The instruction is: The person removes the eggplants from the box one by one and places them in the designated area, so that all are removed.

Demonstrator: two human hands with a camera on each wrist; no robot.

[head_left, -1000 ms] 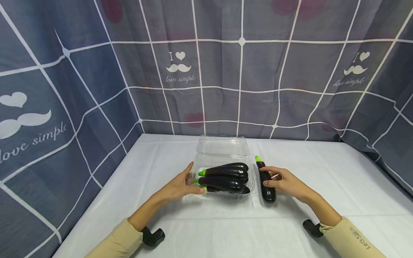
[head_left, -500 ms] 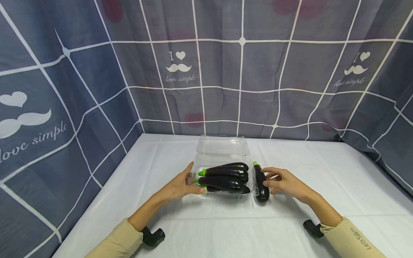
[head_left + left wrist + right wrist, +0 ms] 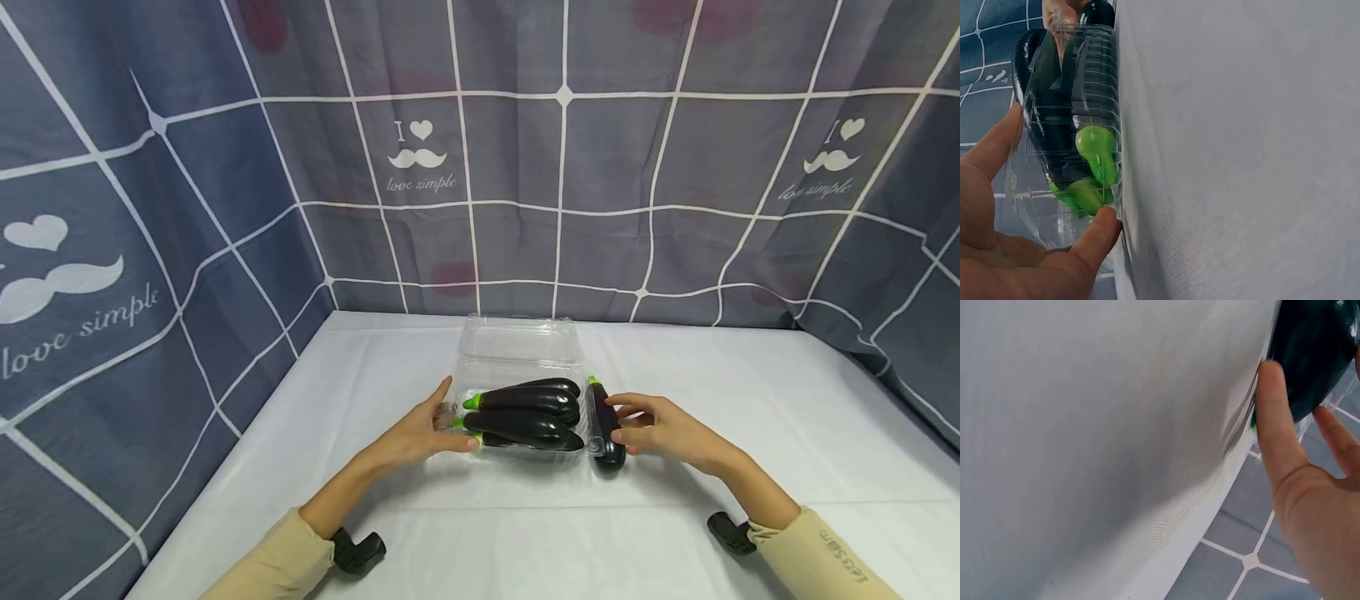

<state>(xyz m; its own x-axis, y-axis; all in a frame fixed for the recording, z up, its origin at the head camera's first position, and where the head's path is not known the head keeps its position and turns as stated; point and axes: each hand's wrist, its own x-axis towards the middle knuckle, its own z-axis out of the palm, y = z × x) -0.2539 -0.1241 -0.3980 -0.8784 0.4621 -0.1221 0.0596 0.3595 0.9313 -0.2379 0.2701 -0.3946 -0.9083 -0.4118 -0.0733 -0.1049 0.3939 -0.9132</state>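
Observation:
A clear plastic clamshell box (image 3: pixel 517 367) lies open on the table, its lid (image 3: pixel 519 337) folded back. Inside are several glossy dark eggplants (image 3: pixel 525 429) with bright green stem ends pointing left. My left hand (image 3: pixel 416 433) holds the box's left end, thumb at the front corner and forefinger at the back; the left wrist view shows them straddling the clear wall. Another eggplant (image 3: pixel 609 433) lies lengthwise on the table right along the box's right side, stem end away from me. The fingertips of my right hand (image 3: pixel 656 429) touch its right side, fingers lightly bent.
A white cloth covers the table (image 3: pixel 525 533). Grey-blue curtain (image 3: pixel 510 167) with white lines rises behind it and along both sides. Black wrist mounts (image 3: pixel 358 552) stick out beneath both beige sleeves.
The loose eggplant has moved left from beneath my right hand to the box's right side, and my fingertips have come to its right side. My left hand stays at the box.

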